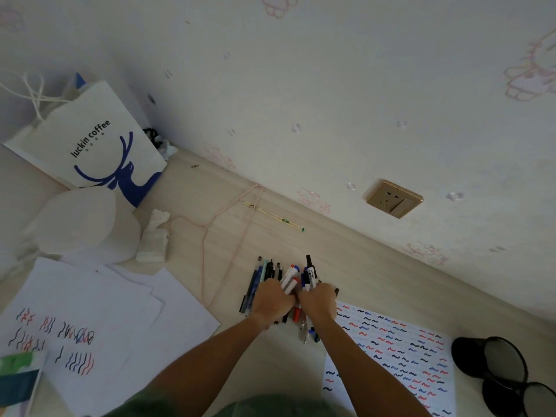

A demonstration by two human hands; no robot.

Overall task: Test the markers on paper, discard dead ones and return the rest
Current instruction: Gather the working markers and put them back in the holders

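A pile of markers and pens (272, 275) lies on the pale wooden floor near the wall. My left hand (272, 299) and my right hand (319, 302) sit side by side on the pile, fingers curled round bunches of markers. White-barrelled markers with red and blue caps (290, 276) stick up between the hands, and a black-tipped one (310, 266) points toward the wall. A sheet covered with red, blue and black squiggles (400, 350) lies right of the pile. More sheets with test marks (75, 326) lie to the left.
Two black mesh pen cups (493, 359) lie at the right edge. A Luckin Coffee paper bag (99, 145) leans against the wall at the left, with white plastic bags (87, 224) below it. A pink cord (207, 236) and chopsticks (273, 216) lie on the floor. A wall socket (394, 198) sits low.
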